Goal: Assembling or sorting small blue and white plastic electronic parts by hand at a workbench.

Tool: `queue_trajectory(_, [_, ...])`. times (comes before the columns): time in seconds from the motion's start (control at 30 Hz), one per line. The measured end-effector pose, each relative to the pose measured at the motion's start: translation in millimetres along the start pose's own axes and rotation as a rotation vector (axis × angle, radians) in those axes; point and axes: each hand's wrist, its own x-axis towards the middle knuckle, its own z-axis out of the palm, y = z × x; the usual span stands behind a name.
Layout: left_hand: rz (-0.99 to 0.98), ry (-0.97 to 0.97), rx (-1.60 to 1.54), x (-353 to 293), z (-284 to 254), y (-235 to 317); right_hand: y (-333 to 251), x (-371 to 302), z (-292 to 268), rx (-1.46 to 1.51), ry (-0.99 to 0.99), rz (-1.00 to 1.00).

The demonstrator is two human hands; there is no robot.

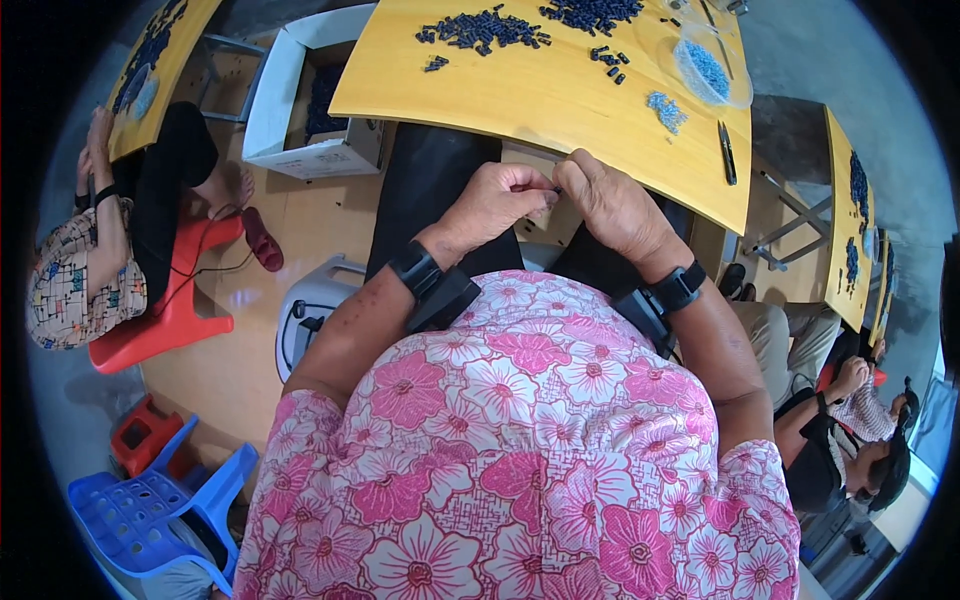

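Note:
In front of my body, just short of the table's near edge, my two hands meet. My left hand point(505, 200) is closed in a pinch, thumb against fingers. My right hand point(612, 208) is closed too, its fingers curled in and covering most of what they grip. Between the fingertips shows a bit of a small dark piece point(557, 190), too small to tell its kind. On the yellow table point(540, 115) lie a pile of small black cylindrical parts point(482, 30), a second such pile point(592, 12) and several loose ones point(609, 65).
A clear tub of small light-blue pieces point(708, 72), a little heap of them point(667, 113) and a black pen point(727, 153) lie at the table's right. A white carton point(310, 160) stands left of the table. Other people sit at tables on both sides.

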Motion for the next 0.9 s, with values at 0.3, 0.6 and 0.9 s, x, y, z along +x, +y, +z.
queue_trajectory(0.3, [-0.026,-0.099,-0.047,0,-4,0,12,-3,13,0.237,0.080,0.009])
queue_trajectory(0.6, [-0.018,-0.096,-0.014,2,-6,1,10,0,6,0.236,0.040,0.070])
queue_trajectory(0.9, [-0.011,-0.078,-0.019,1,-6,1,7,3,3,0.269,0.113,-0.001])
